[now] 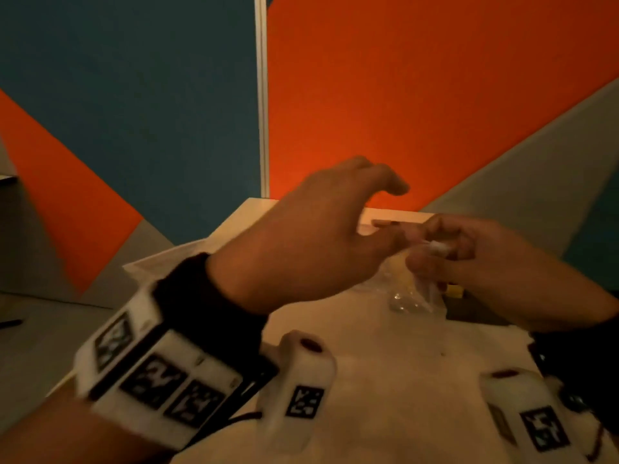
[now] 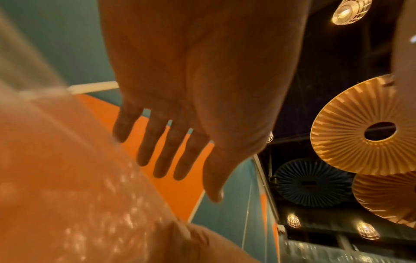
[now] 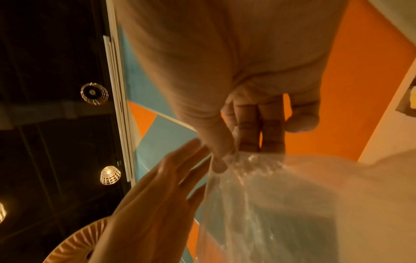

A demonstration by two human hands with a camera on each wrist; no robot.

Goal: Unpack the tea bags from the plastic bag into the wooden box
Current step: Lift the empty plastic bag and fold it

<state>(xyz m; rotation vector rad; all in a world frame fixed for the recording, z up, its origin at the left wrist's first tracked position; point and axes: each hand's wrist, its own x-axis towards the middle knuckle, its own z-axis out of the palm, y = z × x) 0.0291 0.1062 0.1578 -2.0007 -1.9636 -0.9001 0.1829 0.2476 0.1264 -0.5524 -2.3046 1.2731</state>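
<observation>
My right hand (image 1: 435, 246) pinches the top edge of a clear plastic bag (image 1: 408, 296) between thumb and curled fingers and holds it up over the table. The right wrist view shows that pinch of my right hand (image 3: 234, 151), with the plastic bag (image 3: 281, 195) hanging crumpled below. My left hand (image 1: 388, 205) hovers beside it with straight, spread fingers and holds nothing. In its wrist view, my left hand (image 2: 180, 169) is next to the blurred plastic bag (image 2: 67, 178). A dark box-like shape (image 1: 475, 313) with a small yellow item (image 1: 455, 291) lies behind the bag, partly hidden by my right forearm.
The light table top (image 1: 385, 363) runs back to orange and teal wall panels (image 1: 402, 95). A pale sheet (image 1: 160, 259) lies at the table's left edge. Pleated ceiling lamps (image 2: 371, 128) show overhead in the wrist views.
</observation>
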